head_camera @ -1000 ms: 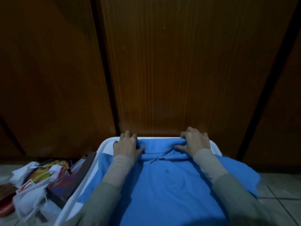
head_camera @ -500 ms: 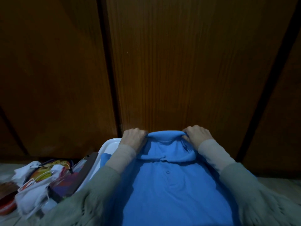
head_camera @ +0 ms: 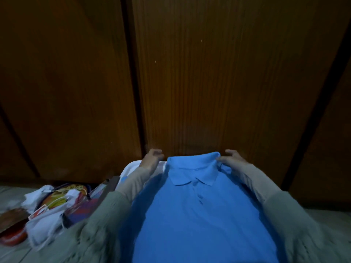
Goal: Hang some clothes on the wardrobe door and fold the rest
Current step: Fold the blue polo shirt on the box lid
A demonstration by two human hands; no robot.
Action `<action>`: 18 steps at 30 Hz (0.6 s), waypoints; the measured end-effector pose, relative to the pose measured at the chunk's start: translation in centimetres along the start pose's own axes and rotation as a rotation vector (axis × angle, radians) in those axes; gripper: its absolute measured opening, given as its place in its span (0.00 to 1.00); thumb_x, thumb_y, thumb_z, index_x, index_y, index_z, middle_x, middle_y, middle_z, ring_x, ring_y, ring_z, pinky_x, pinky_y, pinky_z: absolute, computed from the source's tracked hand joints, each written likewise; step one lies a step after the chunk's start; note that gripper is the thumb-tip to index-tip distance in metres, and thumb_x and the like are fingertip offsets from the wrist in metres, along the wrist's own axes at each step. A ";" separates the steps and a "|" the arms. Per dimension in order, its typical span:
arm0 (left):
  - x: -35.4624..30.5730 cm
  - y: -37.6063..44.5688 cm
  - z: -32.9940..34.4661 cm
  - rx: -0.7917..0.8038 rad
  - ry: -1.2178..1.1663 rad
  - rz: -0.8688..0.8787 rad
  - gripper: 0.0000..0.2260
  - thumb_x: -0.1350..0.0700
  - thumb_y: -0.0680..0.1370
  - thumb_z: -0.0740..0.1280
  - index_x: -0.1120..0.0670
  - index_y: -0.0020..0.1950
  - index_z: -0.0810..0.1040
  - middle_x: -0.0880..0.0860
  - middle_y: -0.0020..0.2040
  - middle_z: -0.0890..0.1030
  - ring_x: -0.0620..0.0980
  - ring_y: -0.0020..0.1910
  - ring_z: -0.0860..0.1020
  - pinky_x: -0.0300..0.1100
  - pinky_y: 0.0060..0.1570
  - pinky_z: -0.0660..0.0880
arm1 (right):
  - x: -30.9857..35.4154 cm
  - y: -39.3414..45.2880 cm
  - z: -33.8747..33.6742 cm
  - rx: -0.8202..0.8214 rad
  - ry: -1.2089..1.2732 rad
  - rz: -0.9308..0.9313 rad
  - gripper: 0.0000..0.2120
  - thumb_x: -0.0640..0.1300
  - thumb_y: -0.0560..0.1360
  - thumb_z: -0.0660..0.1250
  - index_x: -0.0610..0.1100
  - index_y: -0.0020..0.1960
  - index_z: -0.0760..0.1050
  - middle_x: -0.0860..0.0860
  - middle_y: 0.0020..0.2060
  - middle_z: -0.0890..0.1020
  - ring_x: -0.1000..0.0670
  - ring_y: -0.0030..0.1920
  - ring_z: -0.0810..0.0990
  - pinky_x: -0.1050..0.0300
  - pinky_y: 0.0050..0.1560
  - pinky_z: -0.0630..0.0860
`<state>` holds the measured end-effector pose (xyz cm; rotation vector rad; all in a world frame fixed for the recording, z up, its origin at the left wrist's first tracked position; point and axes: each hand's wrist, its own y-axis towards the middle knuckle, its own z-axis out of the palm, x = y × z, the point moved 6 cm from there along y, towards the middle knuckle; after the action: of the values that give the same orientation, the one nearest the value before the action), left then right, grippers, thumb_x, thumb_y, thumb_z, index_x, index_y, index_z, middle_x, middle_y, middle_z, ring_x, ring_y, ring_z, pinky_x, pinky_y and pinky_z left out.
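Blue polo shirt [head_camera: 199, 215] is seen front side up, collar [head_camera: 193, 168] away from the camera, three placket buttons visible below the collar. It is draped between the person's forearms over a white basin [head_camera: 131, 168], of which only a part of the rim is seen at the left. The right hand [head_camera: 232, 160] is at the collar's right corner; thumb and fingers appear to pinch the fabric there. The left hand [head_camera: 151, 158] is at the left of the collar, fingers curled; whether cloth is gripped cannot be told, since blur obscures the contact. Both forearms are covered by beige sleeves. Brown wooden wardrobe doors [head_camera: 218, 82] fill the background. Left of the basin, a heap of white cloth and coloured packets [head_camera: 57, 205] is recorded on the tiled floor [head_camera: 330, 217].
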<state>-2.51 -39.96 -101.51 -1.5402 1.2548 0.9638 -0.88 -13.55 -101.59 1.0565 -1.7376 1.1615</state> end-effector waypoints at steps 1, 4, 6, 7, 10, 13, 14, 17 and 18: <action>1.1 0.1 0.0 0.035 0.129 0.010 0.16 0.61 0.80 0.60 0.58 0.68 0.68 0.58 0.67 0.71 0.57 0.65 0.69 0.43 0.57 0.65 | -0.5 0.0 -0.1 -0.046 -0.068 -0.027 0.27 0.37 0.74 0.68 0.42 0.70 0.63 0.42 0.63 0.73 0.40 0.63 0.72 0.50 0.62 0.70; 4.0 0.1 -0.5 0.077 0.749 0.078 0.20 0.56 0.78 0.63 0.55 0.70 0.66 0.55 0.69 0.69 0.54 0.67 0.67 0.43 0.63 0.65 | -0.9 -0.6 0.7 -0.137 -0.239 -0.209 0.19 0.33 0.72 0.67 0.38 0.63 0.71 0.41 0.60 0.75 0.42 0.62 0.73 0.55 0.60 0.68; 4.4 -0.2 -1.5 0.027 0.951 0.119 0.21 0.50 0.77 0.65 0.53 0.68 0.67 0.54 0.67 0.69 0.54 0.66 0.68 0.47 0.64 0.66 | -0.4 -1.6 1.9 -0.176 -0.397 -0.339 0.17 0.33 0.72 0.66 0.40 0.60 0.73 0.42 0.59 0.73 0.44 0.61 0.72 0.56 0.61 0.66; 4.5 -0.3 -1.9 0.023 0.938 0.117 0.21 0.48 0.77 0.66 0.52 0.67 0.68 0.54 0.65 0.71 0.53 0.64 0.70 0.47 0.62 0.68 | -0.1 -2.0 2.6 -0.191 -0.466 -0.399 0.15 0.33 0.72 0.65 0.42 0.58 0.74 0.43 0.57 0.73 0.44 0.60 0.72 0.55 0.61 0.67; 4.7 -1.2 -2.6 0.062 0.903 0.083 0.18 0.43 0.76 0.65 0.51 0.61 0.69 0.53 0.61 0.76 0.52 0.57 0.75 0.43 0.54 0.71 | 0.6 -3.4 5.2 -0.076 -0.485 -0.467 0.11 0.33 0.72 0.61 0.47 0.43 0.75 0.46 0.47 0.79 0.48 0.48 0.77 0.61 0.50 0.72; 3.8 -2.2 -3.1 0.021 1.075 0.102 0.22 0.38 0.76 0.61 0.51 0.62 0.70 0.52 0.62 0.76 0.51 0.59 0.74 0.42 0.50 0.68 | 0.7 -5.4 8.4 0.204 -0.500 -0.483 0.12 0.31 0.73 0.60 0.46 0.39 0.76 0.52 0.34 0.77 0.56 0.35 0.74 0.74 0.32 0.68; 3.5 -2.6 -3.4 0.016 1.135 0.100 0.23 0.36 0.76 0.59 0.51 0.62 0.70 0.51 0.61 0.76 0.51 0.59 0.74 0.43 0.50 0.68 | 0.5 -6.1 9.3 0.291 -0.502 -0.467 0.11 0.31 0.73 0.60 0.45 0.40 0.76 0.52 0.32 0.76 0.57 0.32 0.73 0.75 0.30 0.67; 2.8 -3.8 -4.5 0.021 1.198 0.085 0.27 0.34 0.74 0.61 0.50 0.65 0.67 0.51 0.62 0.75 0.52 0.60 0.74 0.45 0.53 0.70 | -0.4 -7.8 11.7 0.512 -0.507 -0.422 0.09 0.32 0.73 0.63 0.44 0.39 0.74 0.47 0.29 0.78 0.55 0.26 0.75 0.69 0.31 0.71; 2.8 -4.2 -5.0 0.035 1.179 0.101 0.27 0.37 0.74 0.64 0.49 0.66 0.66 0.51 0.63 0.75 0.52 0.61 0.73 0.47 0.56 0.70 | -0.9 -8.2 12.3 0.565 -0.518 -0.402 0.09 0.33 0.74 0.64 0.45 0.39 0.73 0.47 0.29 0.78 0.56 0.24 0.75 0.67 0.31 0.72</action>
<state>2.25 -45.14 -101.97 -2.0949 2.1117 -0.0285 5.13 -26.95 -103.34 2.0936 -1.4651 1.2066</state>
